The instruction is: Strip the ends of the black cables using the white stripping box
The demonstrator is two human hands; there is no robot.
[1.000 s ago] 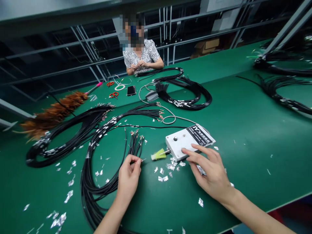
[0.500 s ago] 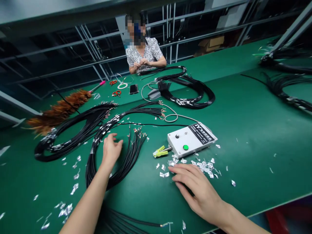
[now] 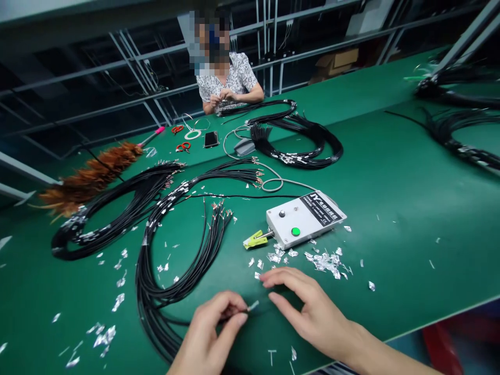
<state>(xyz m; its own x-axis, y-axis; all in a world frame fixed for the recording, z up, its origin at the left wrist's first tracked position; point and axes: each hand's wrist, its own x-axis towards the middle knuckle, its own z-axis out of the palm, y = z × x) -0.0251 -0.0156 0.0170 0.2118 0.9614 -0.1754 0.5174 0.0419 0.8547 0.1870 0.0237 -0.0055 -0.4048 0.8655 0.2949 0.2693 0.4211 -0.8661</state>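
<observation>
One cable (image 3: 253,306) shows its pale tip beyond the left hand (image 3: 209,328), pinched by thumb and forefinger, which hide the part behind. The right hand (image 3: 312,304) is released, fingers parted, near foil scraps (image 3: 327,262). A box (image 3: 302,221) lies beyond; the view's edge cuts off the coil (image 3: 455,144) at far right.

The tabletop (image 3: 398,245) was green, the cables (image 3: 142,276) black.
The box (image 3: 279,225) was white, its button (image 3: 296,232) green, its label (image 3: 323,208) black-and-white; the clip (image 3: 257,239) was yellow-green, the co-worker's top (image 3: 242,73) black-and-white patterned.
</observation>
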